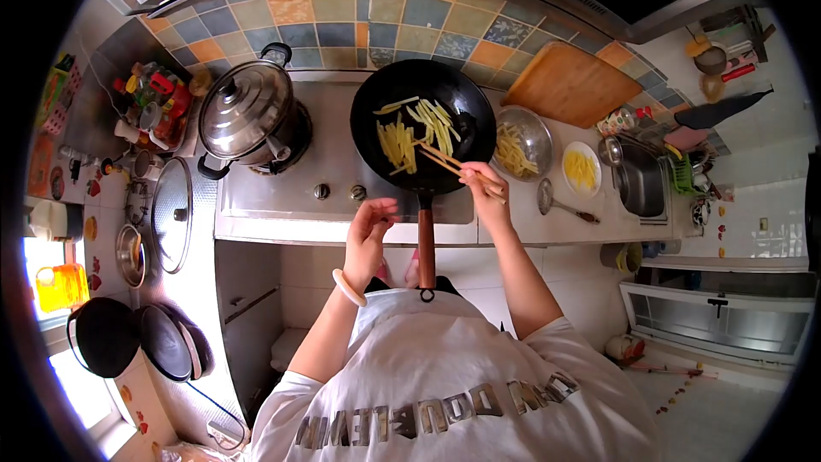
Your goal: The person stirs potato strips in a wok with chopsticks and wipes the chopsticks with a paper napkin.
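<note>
A black wok with a brown wooden handle sits on the stove, its handle toward my body. Pale yellow potato strips lie in it in loose clusters. My right hand grips a pair of wooden chopsticks, whose tips reach down among the strips. To the left of the wok handle, my left hand hovers over the stove's front edge with its fingers partly spread, touching nothing.
A steel pot with a lid stands on the left burner. Right of the wok are a steel bowl of potato strips, a plate of yellow strips and a skimmer. Farther right is the sink; a cutting board leans on the tiles.
</note>
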### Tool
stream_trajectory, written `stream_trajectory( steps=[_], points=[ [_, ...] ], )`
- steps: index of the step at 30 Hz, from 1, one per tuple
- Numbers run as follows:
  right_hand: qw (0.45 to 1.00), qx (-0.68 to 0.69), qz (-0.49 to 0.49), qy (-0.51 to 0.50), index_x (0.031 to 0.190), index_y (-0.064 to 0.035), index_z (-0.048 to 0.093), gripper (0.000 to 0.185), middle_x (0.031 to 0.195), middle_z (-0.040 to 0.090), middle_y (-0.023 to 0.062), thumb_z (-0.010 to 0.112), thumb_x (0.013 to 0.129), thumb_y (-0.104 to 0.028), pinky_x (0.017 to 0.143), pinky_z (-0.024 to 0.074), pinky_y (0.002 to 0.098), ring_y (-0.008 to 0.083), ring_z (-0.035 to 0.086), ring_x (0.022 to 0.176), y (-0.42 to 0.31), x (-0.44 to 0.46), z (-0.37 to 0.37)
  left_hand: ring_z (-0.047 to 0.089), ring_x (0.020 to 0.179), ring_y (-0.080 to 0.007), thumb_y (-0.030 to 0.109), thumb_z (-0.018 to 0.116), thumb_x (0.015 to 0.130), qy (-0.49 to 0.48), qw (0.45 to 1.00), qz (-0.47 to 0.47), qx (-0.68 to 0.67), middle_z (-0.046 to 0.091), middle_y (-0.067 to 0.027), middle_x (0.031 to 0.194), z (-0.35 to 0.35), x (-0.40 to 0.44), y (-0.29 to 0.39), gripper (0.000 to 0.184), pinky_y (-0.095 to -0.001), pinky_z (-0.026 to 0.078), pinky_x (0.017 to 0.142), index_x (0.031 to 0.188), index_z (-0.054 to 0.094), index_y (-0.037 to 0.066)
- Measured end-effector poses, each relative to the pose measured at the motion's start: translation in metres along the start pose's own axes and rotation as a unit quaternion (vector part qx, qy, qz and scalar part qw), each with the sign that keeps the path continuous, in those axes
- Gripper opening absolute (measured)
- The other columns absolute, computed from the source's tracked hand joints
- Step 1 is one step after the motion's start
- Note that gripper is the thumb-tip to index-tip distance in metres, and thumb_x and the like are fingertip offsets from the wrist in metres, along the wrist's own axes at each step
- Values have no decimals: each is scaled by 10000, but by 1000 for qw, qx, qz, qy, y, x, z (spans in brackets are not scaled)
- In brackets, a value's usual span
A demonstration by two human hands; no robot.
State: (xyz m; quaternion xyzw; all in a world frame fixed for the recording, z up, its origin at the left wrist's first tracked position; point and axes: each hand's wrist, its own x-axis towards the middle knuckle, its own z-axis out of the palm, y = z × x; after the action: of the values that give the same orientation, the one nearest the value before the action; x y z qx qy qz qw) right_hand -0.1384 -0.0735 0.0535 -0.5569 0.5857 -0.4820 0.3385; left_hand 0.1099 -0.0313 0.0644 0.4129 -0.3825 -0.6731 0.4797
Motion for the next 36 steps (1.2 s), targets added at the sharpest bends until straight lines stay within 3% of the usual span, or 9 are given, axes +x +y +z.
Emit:
stream_trajectory(
  steps=[4, 8, 11, 15, 20, 23, 26, 29, 36],
  points=[
    [998, 9, 13, 61, 1014, -2, 627, 144, 883, 661, 78, 558, 941, -106, 704, 492, 252, 142, 652, 794, 15, 8, -8, 573, 967, -147, -111, 393, 858, 0, 1000, 1, -7, 585, -76, 1100, 0, 0, 0, 354, -274, 441, 904, 1152, 545, 13],
    [998, -48, -39, 32, 1021, 16, 617, 168, 894, 657, 89, 556, 946, -122, 752, 499, 235, 140, 652, 840, 11, 7, -1, 571, 959, -142, -113, 393, 855, 1, 1000, 0, -8, 589, -64, 1090, 2, 1, 0, 354, -271, 439, 904, 1146, 551, 13],
    [997, -10, -15, 75, 1026, 16, 611, 176, 893, 652, 83, 549, 952, -132, 756, 508, 244, 146, 651, 827, -2, 5, -5, 570, 957, -138, -114, 393, 854, 2, 1000, 4, -4, 594, -58, 1078, 0, 1, 1, 350, -269, 439, 903, 1137, 558, 11],
    [989, 143, 28, 13, 1055, 6, 601, 206, 910, 654, 89, 539, 967, -170, 729, 519, 250, 152, 659, 819, 7, 5, 17, 570, 953, -135, -115, 395, 853, 7, 1000, 3, -5, 597, -55, 1061, 1, 1, -1, 344, -266, 440, 900, 1125, 565, 9],
    [994, 103, 40, 23, 1054, 15, 600, 217, 913, 655, 101, 528, 973, -174, 687, 528, 247, 162, 671, 766, 17, 0, -2, 570, 952, -134, -117, 397, 852, 8, 1000, -1, -5, 600, -54, 1053, 2, -2, 2, 343, -265, 439, 905, 1120, 569, 10],
    [992, 77, 53, 87, 1053, 17, 603, 229, 913, 659, 103, 535, 972, -185, 699, 528, 249, 151, 670, 770, 27, 3, -19, 571, 954, -135, -115, 400, 854, 11, 1000, 0, -3, 602, -56, 1051, 2, -1, 2, 338, -266, 439, 909, 1119, 570, 9],
    [994, 90, 6, 66, 1063, 19, 604, 248, 913, 664, 98, 537, 972, -203, 715, 530, 255, 156, 672, 798, 30, 3, -4, 572, 954, -137, -114, 402, 858, 10, 1000, 0, -7, 601, -58, 1048, 2, 1, -3, 332, -266, 440, 908, 1118, 570, 6],
    [995, 84, 45, 30, 1080, 24, 602, 240, 915, 666, 97, 534, 970, -179, 722, 533, 259, 162, 675, 823, 14, -2, -2, 572, 953, -138, -114, 399, 857, 0, 1000, 5, -10, 600, -59, 1047, 3, 3, -3, 330, -265, 442, 907, 1115, 570, 3],
    [995, 73, 10, 64, 990, 19, 599, 188, 835, 638, 82, 530, 964, -153, 637, 518, 236, 134, 649, 701, -3, -11, -25, 570, 954, -136, -117, 395, 856, -3, 1000, 6, 4, 599, -52, 1047, 4, -1, 4, 325, -265, 442, 911, 1103, 573, 0]
  ],
)
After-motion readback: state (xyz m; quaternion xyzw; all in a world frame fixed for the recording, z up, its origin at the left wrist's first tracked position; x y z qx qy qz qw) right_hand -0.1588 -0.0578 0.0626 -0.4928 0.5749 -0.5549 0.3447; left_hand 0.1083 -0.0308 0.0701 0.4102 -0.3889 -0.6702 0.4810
